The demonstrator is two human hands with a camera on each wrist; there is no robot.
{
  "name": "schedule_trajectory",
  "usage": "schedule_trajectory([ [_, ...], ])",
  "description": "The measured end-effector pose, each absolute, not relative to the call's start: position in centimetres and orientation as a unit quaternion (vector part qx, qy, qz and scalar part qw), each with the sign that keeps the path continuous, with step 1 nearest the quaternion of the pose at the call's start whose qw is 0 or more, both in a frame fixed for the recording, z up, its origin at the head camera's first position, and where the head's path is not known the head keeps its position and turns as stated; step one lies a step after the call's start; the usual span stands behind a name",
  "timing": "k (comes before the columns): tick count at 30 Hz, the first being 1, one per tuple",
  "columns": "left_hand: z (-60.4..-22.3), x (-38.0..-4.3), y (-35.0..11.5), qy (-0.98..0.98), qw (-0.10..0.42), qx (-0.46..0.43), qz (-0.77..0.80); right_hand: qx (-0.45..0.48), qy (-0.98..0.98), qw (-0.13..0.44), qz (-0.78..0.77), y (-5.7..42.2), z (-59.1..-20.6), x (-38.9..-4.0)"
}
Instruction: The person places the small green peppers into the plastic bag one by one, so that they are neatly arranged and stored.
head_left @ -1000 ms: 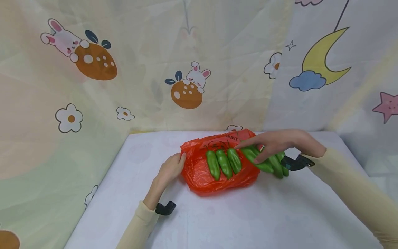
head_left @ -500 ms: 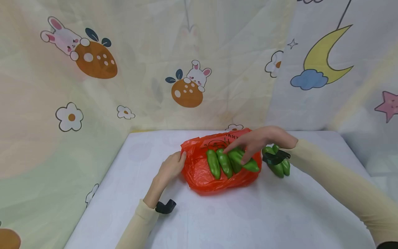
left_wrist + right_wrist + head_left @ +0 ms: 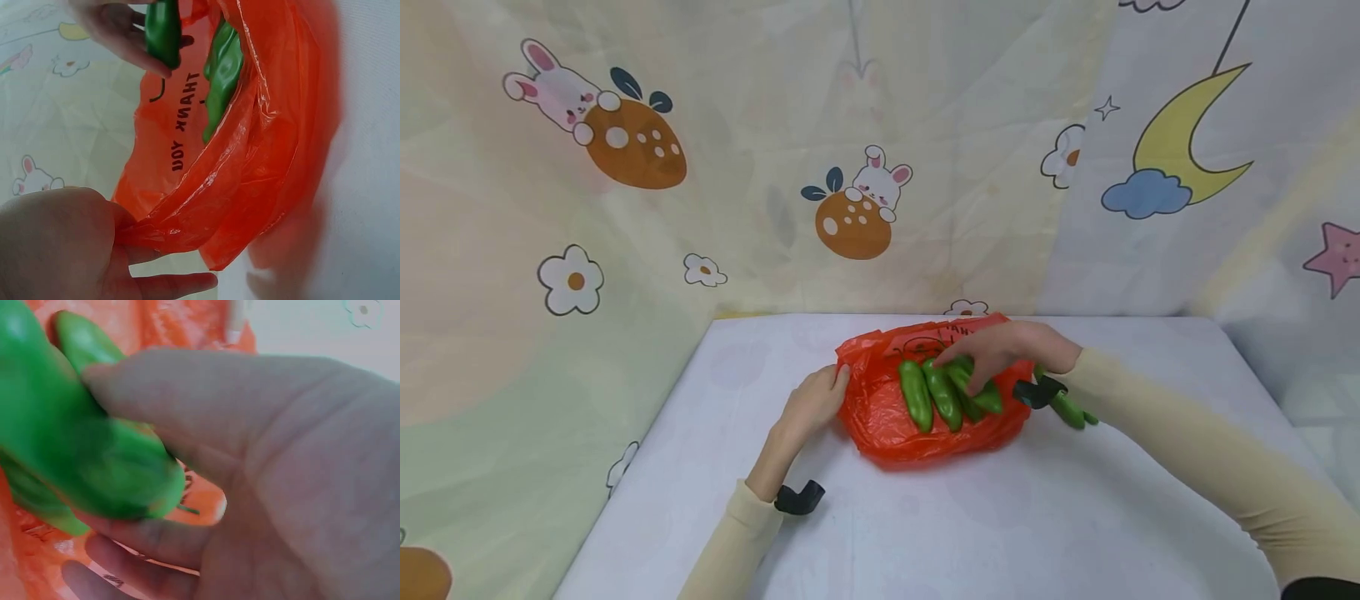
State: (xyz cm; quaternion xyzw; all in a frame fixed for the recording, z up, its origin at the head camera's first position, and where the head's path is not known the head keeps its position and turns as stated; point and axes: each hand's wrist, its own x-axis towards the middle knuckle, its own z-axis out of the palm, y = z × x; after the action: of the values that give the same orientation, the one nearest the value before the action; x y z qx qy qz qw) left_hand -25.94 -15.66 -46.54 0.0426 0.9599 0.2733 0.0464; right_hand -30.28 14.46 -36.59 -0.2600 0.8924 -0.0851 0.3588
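Observation:
A red plastic bag (image 3: 883, 425) lies mouth-up on the white table, printed with dark lettering. My left hand (image 3: 811, 405) pinches its left rim between thumb and fingers, as the left wrist view confirms. Over the right part of the bag, my right hand (image 3: 1011, 346) grips a green pepper (image 3: 81, 444) between thumb and fingers. Inside the bag lie other green peppers, among them one at the left (image 3: 915, 396) and one beside it (image 3: 943, 395). The held pepper partly covers another of them.
Right of the bag, more green peppers (image 3: 1066, 410) lie on the table (image 3: 925, 533), partly hidden by my right wrist and its black strap (image 3: 1039, 392). A patterned cloth (image 3: 752, 167) hangs behind and at the left side.
My right hand has carried a pepper leftward from the group right of the bag to inside the bag's mouth and lowered it slightly. The left hand stays on the rim.

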Motion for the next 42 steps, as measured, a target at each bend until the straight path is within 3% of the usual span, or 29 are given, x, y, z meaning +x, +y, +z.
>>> schedule_trajectory([
  [14, -46.7, -26.0, -15.4, 0.96, 0.051, 0.042, 0.272, -0.214, 0.934, 0.28, -0.059, 12.4, -39.6, -29.9],
  [31, -46.8, -25.8, -15.2, 0.96, 0.053, 0.044, 0.272, -0.225, 0.947, 0.23, -0.005, 10.9, -40.4, -29.5],
  [42, -46.7, -25.8, -15.1, 0.961, 0.053, 0.045, 0.269, -0.213, 0.95, 0.228, -0.02, 11.0, -40.3, -29.3],
])
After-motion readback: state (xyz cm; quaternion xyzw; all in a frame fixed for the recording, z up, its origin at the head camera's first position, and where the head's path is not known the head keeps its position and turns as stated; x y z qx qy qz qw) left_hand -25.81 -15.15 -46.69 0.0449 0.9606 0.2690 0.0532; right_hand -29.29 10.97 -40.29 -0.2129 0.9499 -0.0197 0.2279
